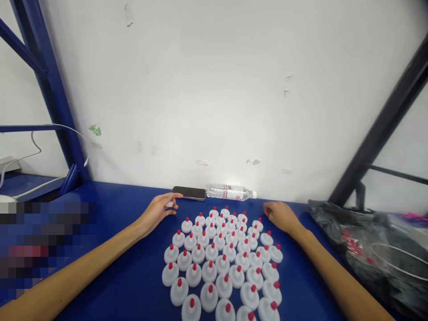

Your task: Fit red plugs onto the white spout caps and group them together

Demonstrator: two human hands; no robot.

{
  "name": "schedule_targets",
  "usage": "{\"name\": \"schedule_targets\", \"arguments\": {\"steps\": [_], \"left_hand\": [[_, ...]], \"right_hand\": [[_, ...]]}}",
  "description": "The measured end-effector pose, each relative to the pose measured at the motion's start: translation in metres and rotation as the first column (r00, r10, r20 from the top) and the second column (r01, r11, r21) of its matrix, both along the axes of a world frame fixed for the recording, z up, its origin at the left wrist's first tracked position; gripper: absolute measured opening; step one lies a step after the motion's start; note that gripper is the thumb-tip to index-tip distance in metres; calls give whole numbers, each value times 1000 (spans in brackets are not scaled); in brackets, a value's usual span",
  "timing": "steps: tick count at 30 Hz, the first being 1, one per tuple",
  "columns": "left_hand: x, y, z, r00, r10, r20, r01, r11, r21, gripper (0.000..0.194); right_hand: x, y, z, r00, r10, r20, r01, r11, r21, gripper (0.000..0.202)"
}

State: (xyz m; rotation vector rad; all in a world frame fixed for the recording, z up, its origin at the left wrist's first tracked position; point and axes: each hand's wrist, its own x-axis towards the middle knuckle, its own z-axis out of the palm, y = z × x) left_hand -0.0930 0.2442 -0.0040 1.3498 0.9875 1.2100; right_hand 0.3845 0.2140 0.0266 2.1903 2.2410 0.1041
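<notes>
Several white, translucent round caps with red tips [211, 252] stand upright in a loose cluster on the blue tabletop [127, 267]. My left hand [159, 211] is at the far left of the cluster, fingers curled around a small white piece [170, 204] whose kind I cannot make out. Its index fingertip reaches the near left edge of a dark-screened phone [189, 192]. My right hand [281, 215] rests closed on the table, just right of the farthest caps. Its fingers are curled under, so anything inside them is hidden.
A clear plastic bottle [230, 192] lies on its side against the white wall [214, 89], beside the phone. At right is a black plastic bag [374, 249] with small red pieces [354, 244] in clear plastic. Blue frame posts [56, 84] and white cables [36, 151] are at left.
</notes>
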Motion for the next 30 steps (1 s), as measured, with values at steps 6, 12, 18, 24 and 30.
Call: {"name": "schedule_targets", "arguments": {"steps": [6, 12, 18, 24, 30], "left_hand": [[-3, 0, -3, 998, -3, -70, 1, 1000, -24, 42], [-3, -6, 1, 978, 9, -209, -10, 1000, -3, 40], [-1, -12, 7, 927, 78, -366, -74, 997, 24, 42], [-2, -12, 9, 875, 141, -464, -106, 989, 101, 42], [1, -11, 8, 857, 155, -492, -91, 984, 152, 41]], "right_hand": [[3, 1, -2, 1000, 11, 19, -11, 1000, -12, 37], [7, 3, -4, 998, 16, 61, -15, 1000, -22, 34], [9, 5, -6, 996, 16, 89, -13, 999, -31, 32], [8, 4, -4, 995, 13, 96, -9, 999, -44, 34], [7, 4, -4, 996, 15, 88, -11, 999, -45, 35]]}}
